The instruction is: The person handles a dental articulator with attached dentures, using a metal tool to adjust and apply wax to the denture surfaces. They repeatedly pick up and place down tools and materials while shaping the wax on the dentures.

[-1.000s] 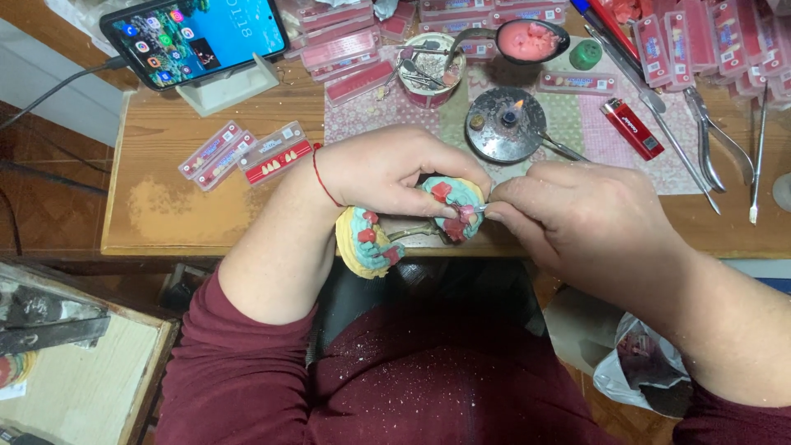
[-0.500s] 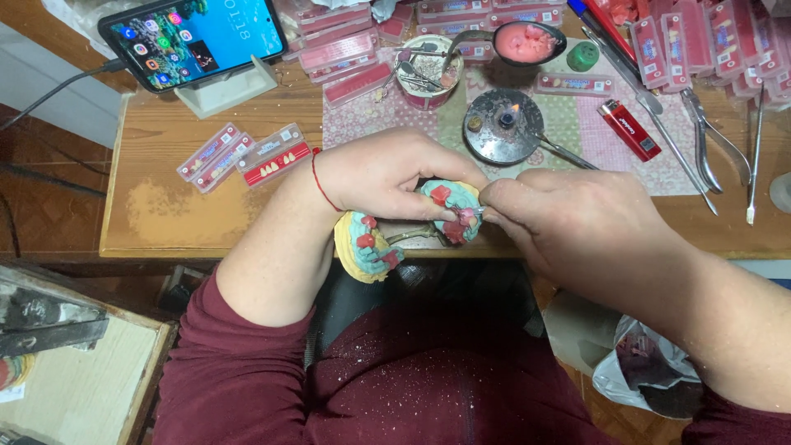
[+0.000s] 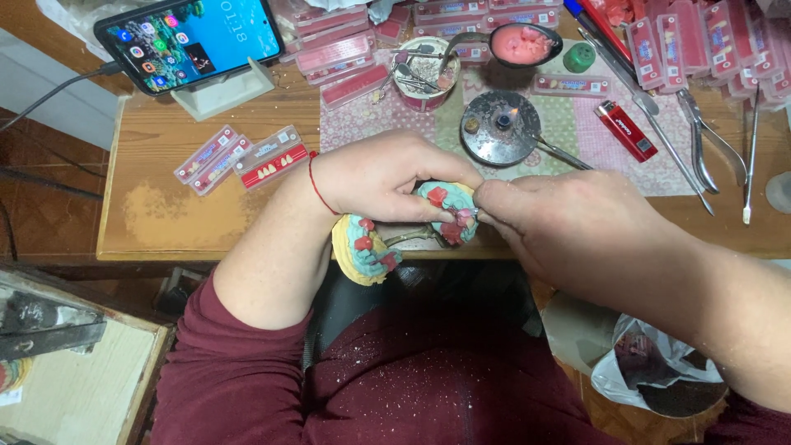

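Dental model (image 3: 412, 227), gripped by left hand (image 3: 387, 177), right hand (image 3: 568, 222) fingers pinching it; pink tooth-card packs (image 3: 247, 156) behind on table (image 3: 165, 214).

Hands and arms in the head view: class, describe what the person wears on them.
Both hands, left hand and right hand, are bare: no gloves, no rings in view. A thin red string circles the left wrist. Dark maroon sleeves are pushed up past the forearms, which are bare.
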